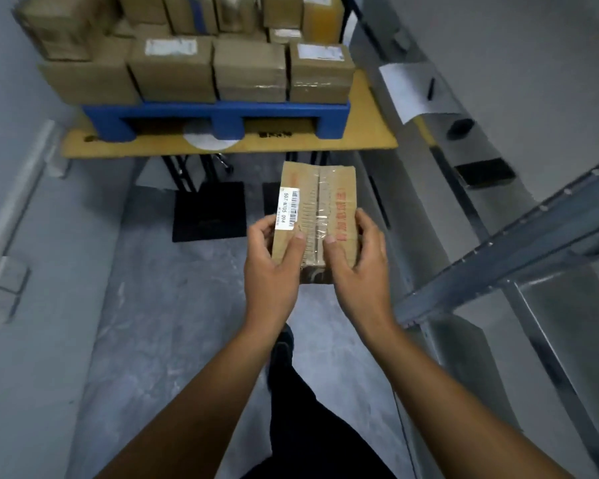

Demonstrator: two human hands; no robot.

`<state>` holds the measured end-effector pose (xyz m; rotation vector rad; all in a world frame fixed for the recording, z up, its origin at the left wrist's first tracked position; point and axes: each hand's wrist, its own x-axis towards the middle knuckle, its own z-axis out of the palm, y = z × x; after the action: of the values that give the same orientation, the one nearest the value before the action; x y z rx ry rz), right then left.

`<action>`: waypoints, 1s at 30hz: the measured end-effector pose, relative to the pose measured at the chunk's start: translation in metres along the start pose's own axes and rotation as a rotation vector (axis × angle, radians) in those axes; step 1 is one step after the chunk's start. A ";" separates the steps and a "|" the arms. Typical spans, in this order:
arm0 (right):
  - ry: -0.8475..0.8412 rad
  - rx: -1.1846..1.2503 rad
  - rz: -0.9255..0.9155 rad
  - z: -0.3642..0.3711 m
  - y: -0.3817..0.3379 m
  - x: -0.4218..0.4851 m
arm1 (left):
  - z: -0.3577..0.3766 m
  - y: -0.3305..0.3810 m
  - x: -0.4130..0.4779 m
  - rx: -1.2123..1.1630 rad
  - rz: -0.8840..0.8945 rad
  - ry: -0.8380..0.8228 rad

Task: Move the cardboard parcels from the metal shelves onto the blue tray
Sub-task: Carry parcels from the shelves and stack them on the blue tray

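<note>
Two bare forearms reach forward from the bottom of the frame, above a dark trouser leg and a dark shoe (pixel 281 344) planted on the grey concrete floor (pixel 173 305). Between them, the left hand (pixel 274 264) and right hand (pixel 360 267) hold a small cardboard parcel (pixel 320 205) in mid-air over the floor, short of the table. Each hand clamps one long side of the box: thumbs press flat on its top face on either side of the clear tape seam, while the other fingers wrap around the edges and underneath, mostly out of sight. A white barcode label (pixel 288 209) sits along the parcel's left edge, partly under the left fingertips; red printing runs down the right side.

To the right, grey metal shelves (pixel 498 250) slant across the picture, a white paper sheet (pixel 415 88) lying on the shelving farther back.

Beyond the parcel stands a wooden table (pixel 360 141) on black legs, with dark mats (pixel 208 210) on the floor below. On the table rests the blue tray (pixel 222 114), shaped like a small pallet, already loaded with stacked parcels (pixel 249 69) in at least two layers, several bearing white labels.
</note>
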<state>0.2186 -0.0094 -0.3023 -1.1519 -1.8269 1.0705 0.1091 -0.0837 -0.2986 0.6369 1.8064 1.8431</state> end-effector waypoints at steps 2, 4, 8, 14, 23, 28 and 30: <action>-0.054 0.043 -0.019 0.032 -0.004 0.041 | -0.007 -0.001 0.045 0.009 0.007 0.055; -0.109 0.083 -0.032 0.062 -0.009 0.085 | -0.012 0.001 0.089 0.017 0.014 0.110; -0.212 0.124 -0.049 0.117 -0.028 0.165 | -0.023 0.014 0.174 0.018 0.029 0.211; -0.278 0.177 -0.107 0.181 -0.069 0.267 | -0.037 0.035 0.290 0.028 0.058 0.304; -0.338 0.141 -0.153 0.285 -0.110 0.375 | -0.087 0.034 0.441 0.025 0.081 0.366; -0.347 0.116 -0.143 0.368 -0.132 0.431 | -0.133 0.026 0.533 0.011 0.042 0.354; -0.334 0.115 -0.115 0.401 -0.141 0.451 | -0.150 0.024 0.571 0.010 0.010 0.327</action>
<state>-0.3362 0.2654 -0.2736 -0.8270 -2.0265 1.3436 -0.4295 0.1588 -0.2793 0.3630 2.0173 2.0407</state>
